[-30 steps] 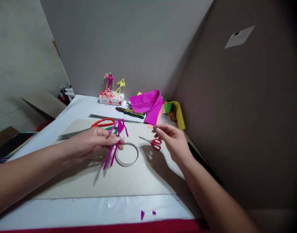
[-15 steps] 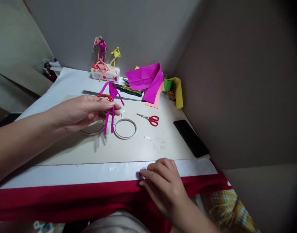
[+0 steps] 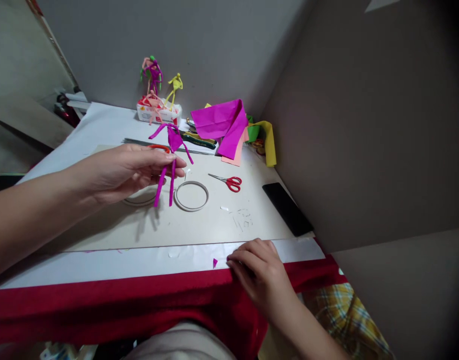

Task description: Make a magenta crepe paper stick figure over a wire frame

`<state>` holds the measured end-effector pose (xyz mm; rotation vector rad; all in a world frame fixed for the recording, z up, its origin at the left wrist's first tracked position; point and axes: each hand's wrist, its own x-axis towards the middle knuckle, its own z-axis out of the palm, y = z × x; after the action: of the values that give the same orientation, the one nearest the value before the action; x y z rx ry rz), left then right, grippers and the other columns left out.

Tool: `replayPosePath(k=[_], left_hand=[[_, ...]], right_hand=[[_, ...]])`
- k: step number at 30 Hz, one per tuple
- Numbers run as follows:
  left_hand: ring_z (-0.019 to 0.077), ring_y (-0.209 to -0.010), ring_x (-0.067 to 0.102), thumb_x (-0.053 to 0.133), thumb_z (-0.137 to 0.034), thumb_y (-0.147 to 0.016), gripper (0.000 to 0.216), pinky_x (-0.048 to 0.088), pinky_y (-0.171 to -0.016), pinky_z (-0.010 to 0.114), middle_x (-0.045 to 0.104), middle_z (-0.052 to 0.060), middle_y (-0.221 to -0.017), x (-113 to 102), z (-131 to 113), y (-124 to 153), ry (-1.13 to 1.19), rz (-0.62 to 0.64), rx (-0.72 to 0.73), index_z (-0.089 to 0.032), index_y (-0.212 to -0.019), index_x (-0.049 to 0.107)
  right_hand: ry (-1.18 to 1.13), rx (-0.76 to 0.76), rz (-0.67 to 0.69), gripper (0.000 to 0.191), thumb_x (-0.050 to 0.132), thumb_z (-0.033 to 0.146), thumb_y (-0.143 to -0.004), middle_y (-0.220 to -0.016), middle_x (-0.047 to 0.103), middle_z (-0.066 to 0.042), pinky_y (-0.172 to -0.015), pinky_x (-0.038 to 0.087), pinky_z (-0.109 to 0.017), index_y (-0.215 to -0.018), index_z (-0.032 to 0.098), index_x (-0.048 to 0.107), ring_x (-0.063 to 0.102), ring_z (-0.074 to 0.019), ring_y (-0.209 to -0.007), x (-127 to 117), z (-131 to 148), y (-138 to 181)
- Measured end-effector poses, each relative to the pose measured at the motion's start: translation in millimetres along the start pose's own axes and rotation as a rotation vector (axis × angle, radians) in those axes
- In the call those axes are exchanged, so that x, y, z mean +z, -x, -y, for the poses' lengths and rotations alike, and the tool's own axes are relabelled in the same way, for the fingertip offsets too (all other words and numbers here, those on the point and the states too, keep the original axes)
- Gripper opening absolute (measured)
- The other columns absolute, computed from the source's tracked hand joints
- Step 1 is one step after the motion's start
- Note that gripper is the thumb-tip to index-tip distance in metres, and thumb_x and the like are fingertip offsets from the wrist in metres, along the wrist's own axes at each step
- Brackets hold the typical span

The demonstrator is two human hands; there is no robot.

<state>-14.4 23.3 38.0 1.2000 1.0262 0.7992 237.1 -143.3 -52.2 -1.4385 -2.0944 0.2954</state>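
Note:
My left hand [image 3: 139,167] is closed in a pinch around the middle of a magenta paper-wrapped stick figure [image 3: 174,137]. Its two arms spread above my fingers and two legs hang below. My right hand [image 3: 260,270] rests at the near table edge, thumb and fingertips pressed together; what may be between them is too small to make out. A small magenta paper scrap [image 3: 214,263] lies just left of those fingertips, on the white strip. Beyond my left hand, two pale tape rings lie on the board, the right tape ring [image 3: 191,209] in full view.
Red-handled scissors [image 3: 233,184] and a black phone [image 3: 288,209] lie to the right. At the back are magenta crepe paper [image 3: 214,120], a yellow strip [image 3: 269,142], pliers [image 3: 199,141] and a tissue pack [image 3: 159,113] with several paper figures. A grey wall [image 3: 372,125] bounds the right.
My right hand has shifted a little right, and the magenta scrap that was at its fingertips now lies apart on the table. My left hand still holds the figure. The view has turned slightly.

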Motion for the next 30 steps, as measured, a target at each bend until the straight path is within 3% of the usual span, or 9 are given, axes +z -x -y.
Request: replayPosePath(k=[5, 10, 16, 21, 27, 30], left_hand=[[0.0159, -0.073, 0.065, 0.068, -0.026, -0.079, 0.018, 0.049, -0.073, 0.028, 0.073, 0.006, -0.074, 7.4, -2.5, 4.9, 0.042, -0.076, -0.07, -0.01, -0.085, 0.072], [0.0126, -0.065, 0.063, 0.062, -0.02, -0.082, 0.017, 0.046, -0.065, 0.023, 0.071, 0.006, -0.068, 12.1, 1.7, 7.7, 0.071, -0.049, -0.056, -0.005, -0.085, 0.069], [0.0122, -0.063, 0.064, 0.062, -0.02, -0.082, 0.016, 0.046, -0.058, 0.019, 0.072, 0.006, -0.067, 7.3, 3.0, 4.2, 0.073, -0.044, -0.007, -0.006, -0.083, 0.07], [0.0122, -0.062, 0.064, 0.06, -0.017, -0.081, 0.015, 0.048, -0.058, 0.019, 0.071, 0.007, -0.065, 9.7, 4.8, 1.5, 0.115, -0.052, -0.054, -0.006, -0.078, 0.07], [0.0157, -0.065, 0.066, 0.063, -0.019, -0.078, 0.015, 0.05, -0.064, 0.023, 0.073, 0.008, -0.067, 10.4, 12.8, 4.4, 0.096, -0.037, -0.073, -0.009, -0.075, 0.073], [0.0172, -0.064, 0.067, 0.064, -0.021, -0.076, 0.015, 0.051, -0.061, 0.023, 0.073, 0.009, -0.064, 11.9, 18.5, 4.1, 0.095, 0.0, -0.063, -0.012, -0.07, 0.075]], right_hand=[[0.028, -0.014, 0.046, 0.014, 0.051, 0.008, -0.089, -0.079, 0.061, -0.005, -0.07, 0.037, -0.035, -0.083, 0.017, 0.06, 0.052, -0.0181, -0.074, -5.1, -1.6, -12.4], [-0.004, -0.019, 0.074, 0.012, 0.05, 0.01, -0.09, -0.084, 0.061, -0.007, -0.071, 0.039, -0.035, -0.087, 0.016, 0.06, 0.053, -0.0197, -0.079, -10.0, -10.8, -32.7], [0.026, -0.12, 0.053, 0.015, 0.055, 0.009, -0.087, -0.085, 0.062, -0.007, -0.07, 0.035, -0.036, -0.094, 0.017, 0.064, 0.053, -0.0201, -0.078, -4.6, -1.7, -31.2], [-0.045, -0.083, 0.091, 0.012, 0.057, 0.011, -0.087, -0.083, 0.063, -0.005, -0.068, 0.034, -0.035, -0.091, 0.019, 0.064, 0.052, -0.0185, -0.076, 2.0, 8.1, -23.2], [0.043, -0.088, 0.154, 0.015, 0.051, 0.01, -0.09, -0.081, 0.063, -0.006, -0.07, 0.034, -0.036, -0.085, 0.018, 0.062, 0.052, -0.0188, -0.076, 10.4, 7.9, -27.9], [-0.07, -0.042, 0.164, 0.012, 0.049, 0.01, -0.089, -0.083, 0.06, -0.006, -0.072, 0.037, -0.036, -0.084, 0.017, 0.057, 0.051, -0.0189, -0.079, 3.8, 9.6, -36.5]])
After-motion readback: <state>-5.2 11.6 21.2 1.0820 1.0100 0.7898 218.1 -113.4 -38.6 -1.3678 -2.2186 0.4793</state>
